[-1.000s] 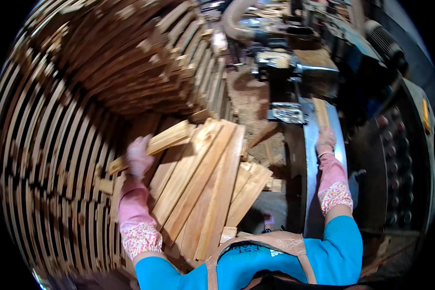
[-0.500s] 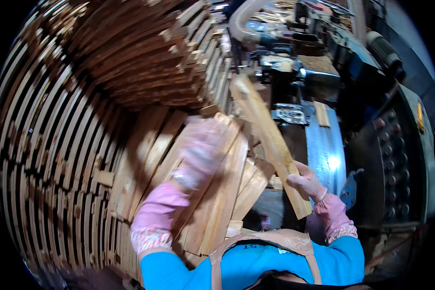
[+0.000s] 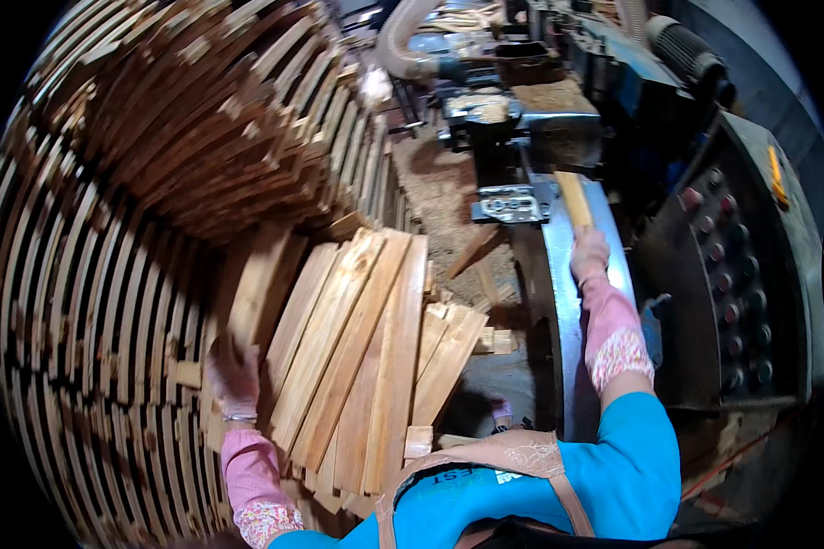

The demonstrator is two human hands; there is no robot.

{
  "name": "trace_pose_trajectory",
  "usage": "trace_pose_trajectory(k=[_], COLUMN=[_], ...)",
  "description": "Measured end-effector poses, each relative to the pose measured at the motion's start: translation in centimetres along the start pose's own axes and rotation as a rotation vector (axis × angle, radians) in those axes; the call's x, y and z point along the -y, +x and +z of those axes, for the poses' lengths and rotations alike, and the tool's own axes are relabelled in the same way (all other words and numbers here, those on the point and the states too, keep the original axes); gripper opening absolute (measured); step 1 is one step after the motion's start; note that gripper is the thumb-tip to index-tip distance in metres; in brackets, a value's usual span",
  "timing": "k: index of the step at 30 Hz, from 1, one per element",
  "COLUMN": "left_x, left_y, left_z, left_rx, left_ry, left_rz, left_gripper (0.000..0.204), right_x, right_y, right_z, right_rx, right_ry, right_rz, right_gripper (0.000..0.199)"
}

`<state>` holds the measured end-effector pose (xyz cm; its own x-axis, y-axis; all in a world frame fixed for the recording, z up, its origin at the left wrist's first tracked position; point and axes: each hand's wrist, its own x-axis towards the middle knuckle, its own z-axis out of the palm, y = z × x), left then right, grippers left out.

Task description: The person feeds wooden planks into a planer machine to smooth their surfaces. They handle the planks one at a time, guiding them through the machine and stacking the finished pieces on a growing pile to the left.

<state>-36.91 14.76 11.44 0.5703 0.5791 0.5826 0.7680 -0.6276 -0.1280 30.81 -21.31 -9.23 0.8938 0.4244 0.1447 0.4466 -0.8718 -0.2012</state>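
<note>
My right hand (image 3: 591, 254), in a pale glove, is closed on the near end of a wooden board (image 3: 573, 199). That board lies lengthwise on the shiny metal bed (image 3: 569, 320) of a woodworking machine. At the left, my gloved left hand (image 3: 235, 377) grips the near end of another wooden board (image 3: 258, 288), which is slightly blurred; its fingers are partly hidden. Between my arms, several loose boards (image 3: 346, 352) lie side by side in a slanting pile, with shorter wood pieces (image 3: 450, 357) at their right.
Tall stacks of boards (image 3: 92, 302) stand along the left side. A metal guide block (image 3: 511, 205) sits beside the bed. On the right is a control panel (image 3: 731, 274) with rows of buttons. A ribbed hose (image 3: 395, 41) curves at the back, above sawdust on the floor (image 3: 435, 174).
My right hand has moved forward, bringing its board down onto the metal bed. My left hand has shifted left from above the pile to a board at the pile's left edge. The view has shifted.
</note>
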Motion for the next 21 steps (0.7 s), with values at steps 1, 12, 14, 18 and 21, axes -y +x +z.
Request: trace_pose_trajectory(k=[1,12,14,18,21], left_x=[-1.5,-24.4,-24.8,-19.4,-15.6], left_y=[0.3,7.8,6.8,2.9,-1.6], left_z=[-1.7,-4.4,-3.5,-2.0,-0.1], left_rx=[0.040,0.055,0.124,0.417,0.364], left_ry=[0.043,-0.302,-0.436,-0.336,-0.296], left_rz=[0.020,0.763,0.573,0.172,0.073], left_gripper=[0.069,0.069,0.079,0.085,0.074], right_x=[2.1,16.0,10.1,-1.7,-3.9], right_y=[2.4,-15.8,-17.0,-22.6,-24.2], right_z=[-0.8,-18.7,-15.3,-11.6,-10.9], right_rx=[0.102,1.034,0.780,0.083,0.086], right_ry=[0.092,1.099,1.206,0.487,0.015], right_rz=[0.128,-0.475,-0.287,-0.076,0.041], right_gripper=[0.027,0.055,0.055,0.057,0.044])
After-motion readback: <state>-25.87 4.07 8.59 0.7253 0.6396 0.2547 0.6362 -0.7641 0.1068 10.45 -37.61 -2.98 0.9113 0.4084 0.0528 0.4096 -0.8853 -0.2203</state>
